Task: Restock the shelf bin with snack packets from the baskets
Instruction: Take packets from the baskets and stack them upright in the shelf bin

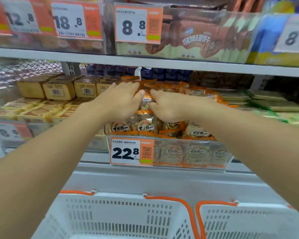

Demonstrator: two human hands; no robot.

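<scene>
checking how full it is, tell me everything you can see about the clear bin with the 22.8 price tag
The clear bin looks like transparent plastic and sits on the middle shelf, its front wall carrying an orange-and-white price tag. It is heaped above its rim with orange-edged snack packets printed with round labels. Both hands reach over the pile: the left hand and right hand lie on the top packets. Below stand two white baskets.

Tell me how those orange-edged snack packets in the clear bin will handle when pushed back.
The snack packets look glossy, so they will probably slide over each other. They are small, crinkled and heaped loosely, so likely light and apt to shift or spill over the clear bin front. Both hands, left hand and right hand, spread flat suit them.
</scene>
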